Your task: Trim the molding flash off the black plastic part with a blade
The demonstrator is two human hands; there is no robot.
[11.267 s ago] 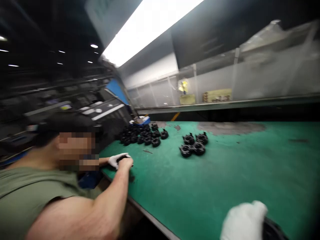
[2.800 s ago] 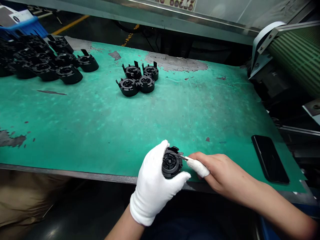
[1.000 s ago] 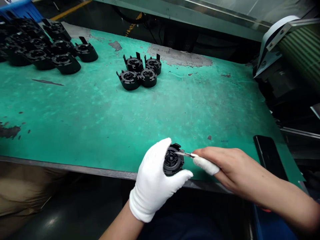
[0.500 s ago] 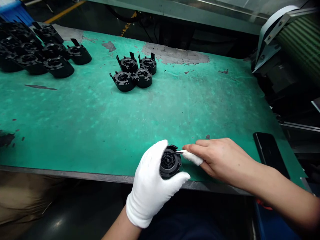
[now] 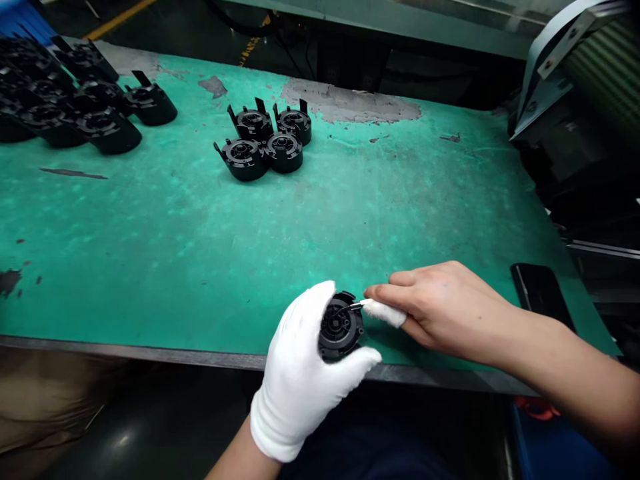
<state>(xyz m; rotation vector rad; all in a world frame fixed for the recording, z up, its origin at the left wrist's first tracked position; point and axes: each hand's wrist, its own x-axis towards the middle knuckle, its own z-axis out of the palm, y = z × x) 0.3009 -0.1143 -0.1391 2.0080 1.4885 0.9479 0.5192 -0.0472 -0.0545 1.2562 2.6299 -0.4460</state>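
A round black plastic housing [image 5: 341, 333] sits in my left hand [image 5: 300, 373], which wears a white glove. The gloved fingers and thumb curve around its left and lower sides, close to the front edge of the bench. From the right, my bare right hand [image 5: 435, 310] pinches a slim pointed metal tool [image 5: 356, 306]. Its dark tip reaches over the ribbed face of the housing, near the centre. A white wrap covers one digit of that hand. Most of the tool's handle is hidden inside my fingers.
On the green bench top [image 5: 175, 253], a cluster of similar black housings [image 5: 285, 153] stands further back. Several more housings [image 5: 107, 130] crowd the far left. A black phone-like object [image 5: 543, 297] lies beyond my right forearm. Machinery [image 5: 595, 87] borders the right side.
The tool's tip has shifted slightly on the housing's face, and my right hand has tilted a little. The left hand keeps its hold. The whole view has moved slightly.
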